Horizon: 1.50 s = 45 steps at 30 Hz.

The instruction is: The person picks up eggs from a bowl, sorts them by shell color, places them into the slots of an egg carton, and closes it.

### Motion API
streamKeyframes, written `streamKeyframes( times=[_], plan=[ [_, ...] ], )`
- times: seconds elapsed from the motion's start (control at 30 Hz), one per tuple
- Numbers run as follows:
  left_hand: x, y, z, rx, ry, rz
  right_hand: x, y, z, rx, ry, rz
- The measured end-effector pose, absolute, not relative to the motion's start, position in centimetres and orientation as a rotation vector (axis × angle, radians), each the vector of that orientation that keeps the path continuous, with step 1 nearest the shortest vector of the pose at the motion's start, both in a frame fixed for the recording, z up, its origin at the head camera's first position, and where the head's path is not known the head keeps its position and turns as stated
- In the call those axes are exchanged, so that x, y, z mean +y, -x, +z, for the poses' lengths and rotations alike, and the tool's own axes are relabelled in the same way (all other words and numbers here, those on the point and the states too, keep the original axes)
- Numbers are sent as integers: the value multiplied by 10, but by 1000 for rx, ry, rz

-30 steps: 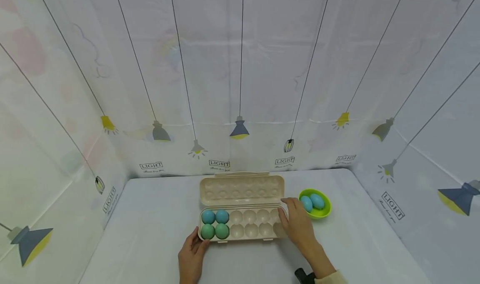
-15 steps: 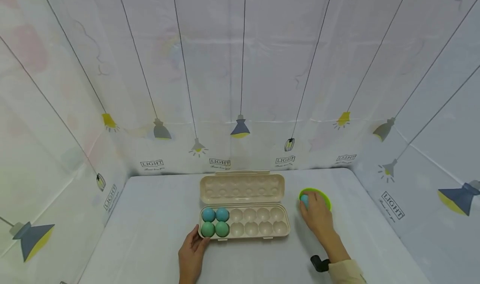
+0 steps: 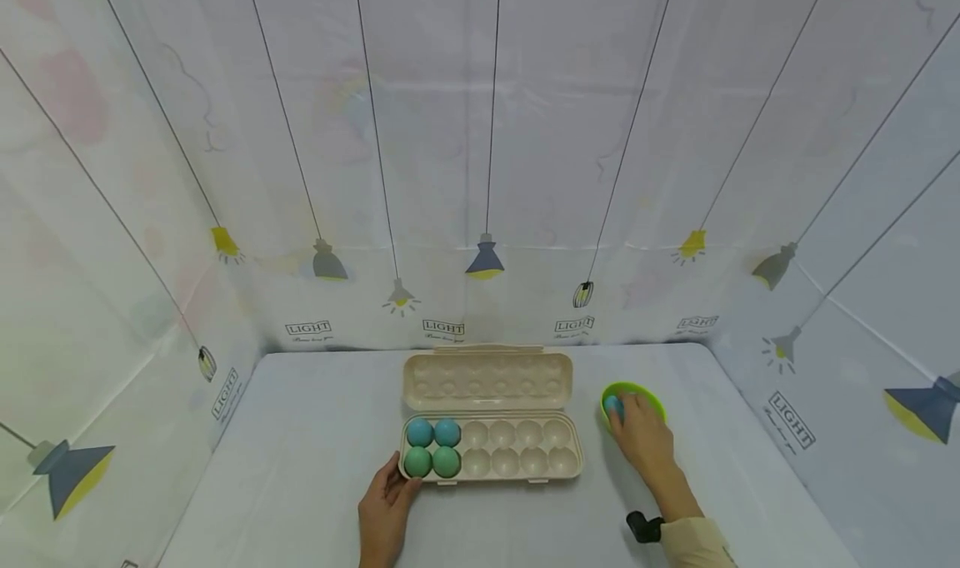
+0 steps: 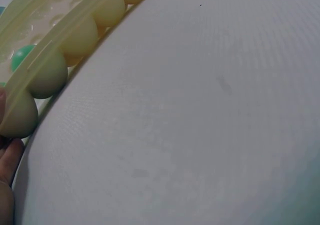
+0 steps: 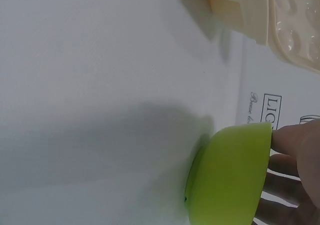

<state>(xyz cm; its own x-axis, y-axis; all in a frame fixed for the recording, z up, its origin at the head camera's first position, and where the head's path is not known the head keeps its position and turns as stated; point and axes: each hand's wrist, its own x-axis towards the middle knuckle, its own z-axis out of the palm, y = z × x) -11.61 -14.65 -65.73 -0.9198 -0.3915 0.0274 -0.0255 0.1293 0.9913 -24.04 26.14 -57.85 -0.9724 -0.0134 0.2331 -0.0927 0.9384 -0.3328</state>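
An open beige egg carton (image 3: pixel 517 478) lies on the table, its lid (image 3: pixel 487 381) tipped back. Two blue eggs (image 3: pixel 447 432) and two green eggs (image 3: pixel 447 462) fill its left cups. My left hand (image 3: pixel 384 510) grips the carton's front left corner, thumb in front, as the left wrist view also shows at its fingers (image 4: pixel 11 160). Over the lime green bowl (image 3: pixel 654 401), my right hand (image 3: pixel 645 439) reaches in with fingers bent past the rim. One blue egg (image 3: pixel 613 406) shows beside its thumb; the rest of the bowl's inside and the fingertips are hidden.
A white cloth (image 3: pixel 322 435) covers the table, and a backdrop (image 3: pixel 525 176) printed with lamps rises behind and at both sides. The bowl stands to the right of the carton, with a gap between them. A black wrist mount (image 3: pixel 643 527) sits by the right sleeve.
My right hand has moved right, from the carton's right end to the bowl, and has stayed there over the last half second. My left hand keeps its place on the carton.
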Motion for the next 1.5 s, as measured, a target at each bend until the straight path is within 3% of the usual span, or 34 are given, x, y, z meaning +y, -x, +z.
streamKeyframes(
  times=[0.77, 1.5],
  plan=[
    [-145, 119, -656, -2191, -538, -1825, 268, 263, -581, -3032, -172, 554],
    [-146, 118, -657, -2191, -476, -1800, 267, 250, -561, -2888, -103, 744]
  ],
)
